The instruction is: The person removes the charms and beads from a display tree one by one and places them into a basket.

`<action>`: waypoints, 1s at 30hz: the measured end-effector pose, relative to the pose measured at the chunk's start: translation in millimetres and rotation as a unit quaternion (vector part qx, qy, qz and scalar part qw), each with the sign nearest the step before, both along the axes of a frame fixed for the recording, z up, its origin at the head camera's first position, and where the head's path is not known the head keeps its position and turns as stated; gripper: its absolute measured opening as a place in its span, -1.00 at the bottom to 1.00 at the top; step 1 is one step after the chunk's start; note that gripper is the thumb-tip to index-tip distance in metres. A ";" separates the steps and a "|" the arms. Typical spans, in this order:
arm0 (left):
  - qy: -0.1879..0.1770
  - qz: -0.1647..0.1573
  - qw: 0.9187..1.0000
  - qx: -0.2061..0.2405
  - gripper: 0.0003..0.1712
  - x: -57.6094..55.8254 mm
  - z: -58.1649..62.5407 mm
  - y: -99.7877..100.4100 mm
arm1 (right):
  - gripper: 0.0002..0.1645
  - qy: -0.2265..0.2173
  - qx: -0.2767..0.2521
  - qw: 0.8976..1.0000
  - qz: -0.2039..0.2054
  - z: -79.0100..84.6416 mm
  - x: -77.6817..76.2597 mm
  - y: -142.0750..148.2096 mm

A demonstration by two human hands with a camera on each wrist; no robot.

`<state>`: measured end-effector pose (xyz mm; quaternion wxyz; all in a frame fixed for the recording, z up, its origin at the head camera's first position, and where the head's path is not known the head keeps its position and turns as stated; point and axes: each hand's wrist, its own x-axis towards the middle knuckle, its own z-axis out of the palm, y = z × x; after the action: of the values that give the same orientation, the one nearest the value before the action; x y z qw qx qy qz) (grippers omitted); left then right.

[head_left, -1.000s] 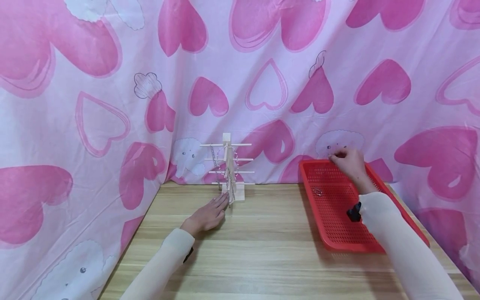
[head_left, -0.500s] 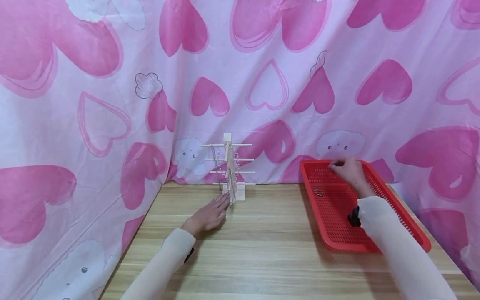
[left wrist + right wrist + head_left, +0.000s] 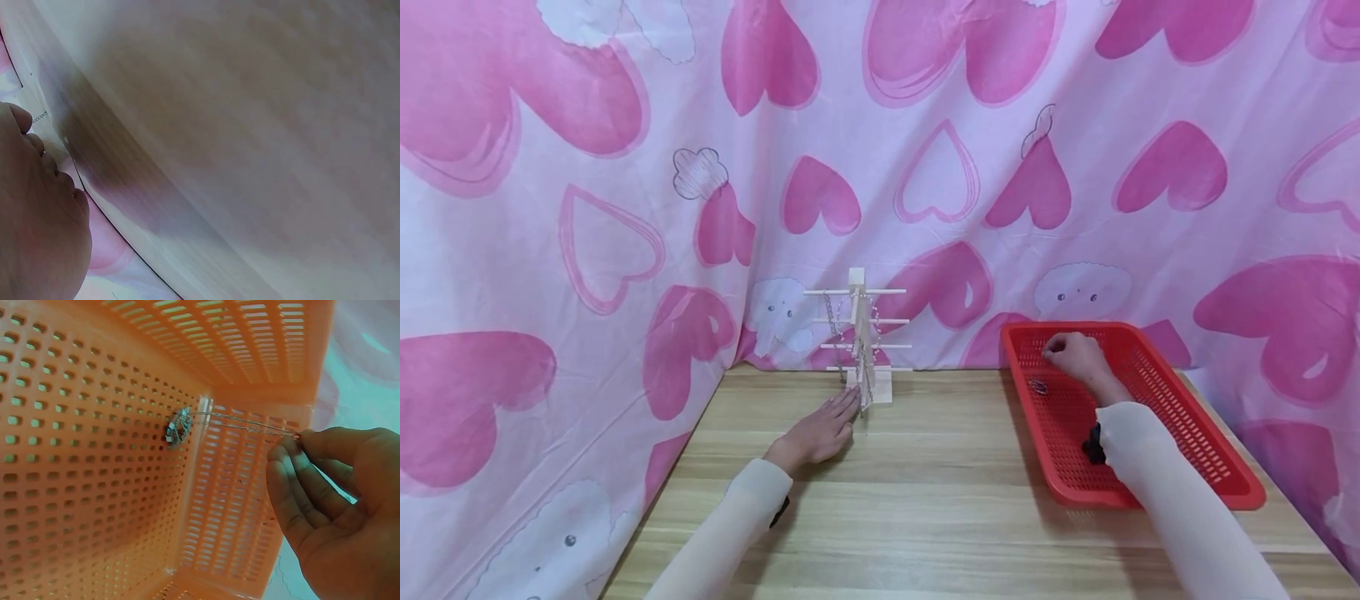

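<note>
R hand: thumb + fingertips brought together, pinching a thin chain that runs doubled down to a silvery cluster lying at the basket floor's edge (one piece or two, can't tell). Chain is over the far end of the red perforated basket, which looks orange in the R wrist cam.

L hand: fingers straight, gripping nothing, tips at the foot of the wooden rack, touching it by the look; prob. steadying.

Progress (est.): partway. Done: rack already carries a grey chain on its L side + a beaded strand, poss. more at the near pegs, too fine to count. Left: pinched chain and cluster, neither on the rack.

Containers: only the basket, R side of the counter, well apart from the rack. Cluster sits in it near the L wall; R forearm blocks part of the floor, so full contents n/a.

Beyond: heart-print cloth behind the counter.
</note>
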<state>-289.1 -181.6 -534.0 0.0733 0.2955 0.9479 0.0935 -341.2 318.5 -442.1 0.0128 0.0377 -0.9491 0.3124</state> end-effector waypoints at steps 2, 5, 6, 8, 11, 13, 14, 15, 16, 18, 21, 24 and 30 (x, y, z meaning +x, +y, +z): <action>0.002 0.000 1.000 -0.007 -0.29 0.8 0.0 0.2 | -0.60 -0.013 0.005 1.000 0.006 -1.2 0.4 -2.9; 0.006 -0.001 1.000 -0.013 -0.29 3.0 2.6 1.3 | -0.60 -0.027 0.008 1.000 0.011 -2.9 0.5 -4.7; 0.007 -0.001 1.000 -0.016 -0.29 3.5 3.6 1.6 | -0.61 -0.029 0.010 0.999 0.011 -3.4 0.5 -4.6; 0.007 -0.001 1.000 -0.021 -0.29 3.8 4.2 1.9 | -0.63 -0.028 0.012 0.999 0.011 -3.9 1.0 -4.2; 0.008 0.001 1.000 -0.022 -0.30 3.8 4.1 2.3 | -0.68 -0.021 0.012 1.000 0.009 -4.2 2.3 -4.0; 0.009 0.001 1.000 -0.023 -0.30 3.5 3.7 2.5 | -0.70 -0.020 0.011 1.000 0.007 -4.0 3.0 -3.8; 0.009 0.000 1.000 -0.020 -0.30 3.5 3.7 2.5 | -0.70 -0.020 0.009 1.000 0.006 -4.2 3.0 -3.3; 0.010 -0.001 1.000 -0.019 -0.30 3.7 3.7 2.6 | -0.70 -0.020 0.009 1.000 0.006 -4.1 3.3 -3.3; 0.011 -0.001 1.000 -0.016 -0.29 3.7 3.7 2.6 | -0.70 -0.022 0.008 1.000 0.005 -4.1 3.7 -3.5; 0.009 -0.001 1.000 -0.008 -0.29 4.2 3.7 2.7 | -0.69 -0.022 0.008 1.000 0.005 -3.5 4.4 -3.4; 0.009 -0.003 1.000 -0.003 -0.29 4.3 3.6 2.5 | -0.67 -0.022 0.004 1.000 0.006 -1.1 5.7 -3.5; 0.008 -0.003 1.000 -0.010 -0.29 4.3 4.0 2.2 | -0.62 -0.021 -0.005 1.000 0.011 3.4 7.5 -4.6; 0.009 0.000 1.000 -0.022 -0.30 4.8 4.4 1.7 | -0.60 0.012 -0.004 1.000 0.019 15.5 7.4 -14.0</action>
<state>-284.3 -179.9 -529.6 0.0714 0.2948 0.9503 0.0698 -333.8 304.5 -426.6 0.0182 0.0589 -0.9467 0.3163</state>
